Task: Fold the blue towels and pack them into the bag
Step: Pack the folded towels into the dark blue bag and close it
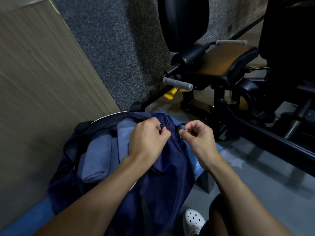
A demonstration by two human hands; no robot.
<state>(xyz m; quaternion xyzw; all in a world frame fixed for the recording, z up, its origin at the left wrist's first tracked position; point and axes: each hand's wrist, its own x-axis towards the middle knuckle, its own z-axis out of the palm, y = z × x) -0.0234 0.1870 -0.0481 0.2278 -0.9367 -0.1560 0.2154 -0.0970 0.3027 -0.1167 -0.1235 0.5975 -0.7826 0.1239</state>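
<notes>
Just beside left hand and right hand, both pinching zipper pulls: folded blue towels inside the bag.

No text, label, brand mark or number can be read on the bag or on anything around it.
</notes>
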